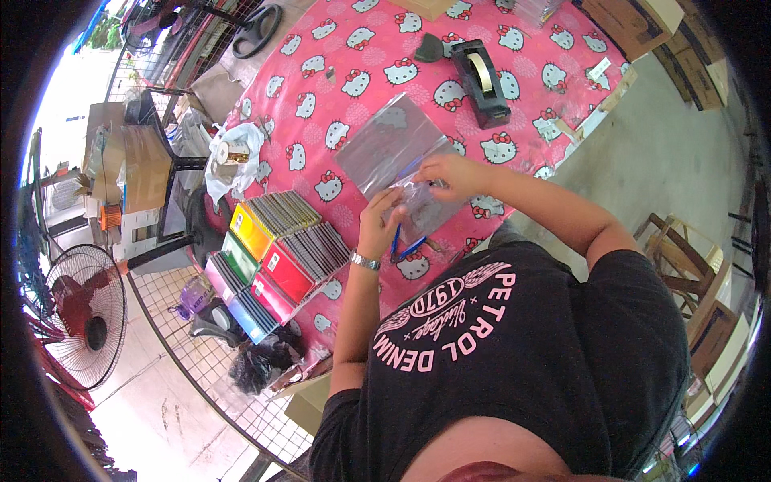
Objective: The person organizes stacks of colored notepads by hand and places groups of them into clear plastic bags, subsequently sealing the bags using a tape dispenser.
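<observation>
A stack of clear plastic bags or sleeves [387, 136] lies on the pink tablecloth in front of me. My right hand [454, 177] has its fingers curled and pinched at the right edge of the plastic. Opposite it, my left hand [379, 221] rests on the lower left part, fingers stretched out and thumb apart. Something slim and blue [409, 166] shows at the plastic near my right fingertips; its kind is hard to make out. Just below my hands lie blue pens [412, 247]. What sits between my right fingertips is too small to see.
Spiral notebooks [277, 249] in several colours stand in rows at the left. Beyond my hands is a black tape dispenser [484, 84]. A white plastic bag with a spool [233, 155] lies at the left edge. A fan [84, 317] and cardboard boxes [128, 153] stand beside the table.
</observation>
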A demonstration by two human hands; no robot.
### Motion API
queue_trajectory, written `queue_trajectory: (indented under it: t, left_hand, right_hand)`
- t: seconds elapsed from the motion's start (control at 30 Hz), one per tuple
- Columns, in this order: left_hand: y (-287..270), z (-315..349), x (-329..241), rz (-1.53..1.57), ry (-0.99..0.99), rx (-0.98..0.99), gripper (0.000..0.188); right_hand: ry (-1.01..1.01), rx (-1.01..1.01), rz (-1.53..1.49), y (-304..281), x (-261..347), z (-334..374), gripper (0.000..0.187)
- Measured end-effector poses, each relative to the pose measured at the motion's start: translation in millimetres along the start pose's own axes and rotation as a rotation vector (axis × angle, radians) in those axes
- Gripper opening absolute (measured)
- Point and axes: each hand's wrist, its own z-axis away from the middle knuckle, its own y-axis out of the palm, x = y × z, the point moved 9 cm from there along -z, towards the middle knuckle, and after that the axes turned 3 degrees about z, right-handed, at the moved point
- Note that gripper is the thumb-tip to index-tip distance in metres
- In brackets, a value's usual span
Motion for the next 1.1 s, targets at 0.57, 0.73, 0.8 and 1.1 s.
queue_trajectory:
  t: [0.57,0.73,0.8,1.1]
  left_hand:
    - [5,6,22,-0.15,-0.213,-0.276,0.033]
    - [1,-15,26,-0.234,-0.496,-0.003,0.041]
    - [-3,-22,25,-0.381,-0.467,0.065,0.043]
    - [-5,-22,50,-0.133,-0.228,-0.073,0.037]
  right_hand:
    - [0.367,-0.207,0.228,23,-3,13,0.016]
    - [0.295,-0.302,0.362,-16,-19,14,0.02]
    - [0.575,-0.468,0.467,-83,-56,35,0.023]
    - [1.023,-0.841,-0.472,-86,-179,132,0.019]
